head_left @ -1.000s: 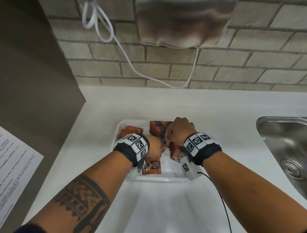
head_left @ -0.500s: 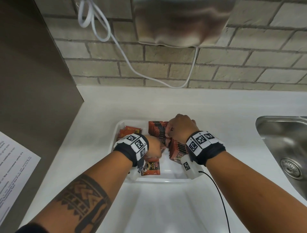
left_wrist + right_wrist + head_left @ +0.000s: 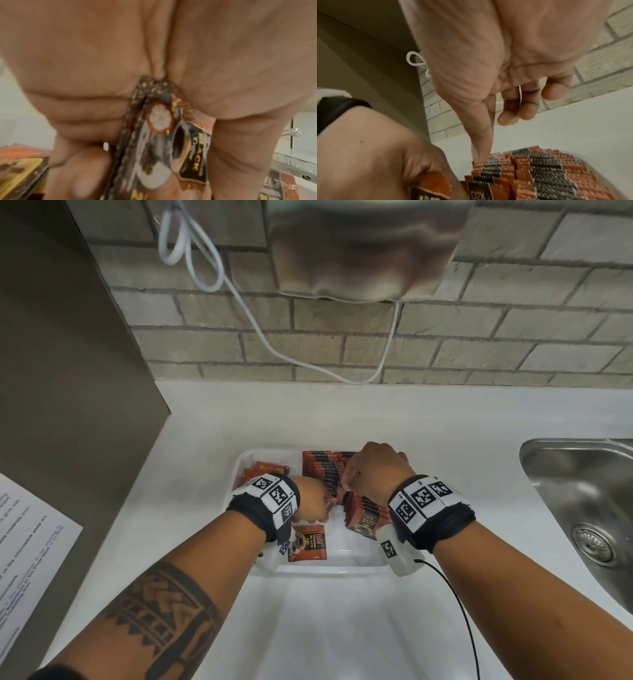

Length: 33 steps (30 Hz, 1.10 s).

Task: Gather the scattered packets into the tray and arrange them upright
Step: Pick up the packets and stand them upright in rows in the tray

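Left hand (image 3: 310, 501) grip pinches packets (image 3: 154, 142) edge-up, just left of upright row (image 3: 323, 470); right hand (image 3: 373, 467) thumb touches row, loosely curled.

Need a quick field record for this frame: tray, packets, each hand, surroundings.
tray: white tray on the counter
upright packets: rows standing at the tray's far side
flat packet: one lying face up at the near edge
left hand: grips packets
right hand: thumb touching the row tops, holds nothing
sink: to the right

glossy foil packets (image 3: 310, 546), white plastic tray (image 3: 239, 474), brushed steel sink (image 3: 579, 487)
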Available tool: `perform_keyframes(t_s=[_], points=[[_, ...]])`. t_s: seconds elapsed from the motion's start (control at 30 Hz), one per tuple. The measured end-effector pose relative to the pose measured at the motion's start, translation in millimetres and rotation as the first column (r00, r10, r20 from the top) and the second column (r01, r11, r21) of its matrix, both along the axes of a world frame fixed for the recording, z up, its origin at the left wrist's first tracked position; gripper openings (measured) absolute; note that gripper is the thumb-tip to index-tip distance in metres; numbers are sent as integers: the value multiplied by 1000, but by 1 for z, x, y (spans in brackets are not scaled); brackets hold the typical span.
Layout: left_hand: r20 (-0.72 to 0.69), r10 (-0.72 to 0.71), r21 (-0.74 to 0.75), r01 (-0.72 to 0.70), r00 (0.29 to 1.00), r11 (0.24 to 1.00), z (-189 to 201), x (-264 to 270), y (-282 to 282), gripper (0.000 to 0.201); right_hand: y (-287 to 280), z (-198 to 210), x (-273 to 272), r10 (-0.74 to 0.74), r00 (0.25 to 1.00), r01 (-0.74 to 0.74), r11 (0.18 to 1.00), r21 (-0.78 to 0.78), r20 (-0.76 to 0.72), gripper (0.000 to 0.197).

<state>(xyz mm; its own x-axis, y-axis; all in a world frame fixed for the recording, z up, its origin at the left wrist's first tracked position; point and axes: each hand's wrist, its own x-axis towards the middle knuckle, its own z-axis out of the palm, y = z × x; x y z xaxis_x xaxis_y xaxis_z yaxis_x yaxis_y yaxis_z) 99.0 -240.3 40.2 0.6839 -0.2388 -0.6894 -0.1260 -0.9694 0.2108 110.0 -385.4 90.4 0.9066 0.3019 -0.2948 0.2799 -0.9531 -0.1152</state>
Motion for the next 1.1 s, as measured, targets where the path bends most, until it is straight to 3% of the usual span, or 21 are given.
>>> perform_keyframes(t_s=[0.27,0.53,0.77,0.9,1.1], points=[[63,18,51,-21,998,998,3,-7,4,26,1,-6,-5,53,998,-54,998,-15,-34,21],[68,-122,267,100,990,958,-4,-17,-10,59,-11,9,-19,16,1000,-17,995,98,13,19],[3,-189,419,171,982,892,-5,-16,-26,58,-21,18,-29,-12,1000,11,993,117,3,20],[35,-178,404,149,983,903,-4,-14,-25,72,-26,15,-33,-7,1000,4,990,138,21,21],[123,-115,275,77,986,958,11,-15,-7,63,-25,13,-35,19,999,-10,972,234,-38,17]])
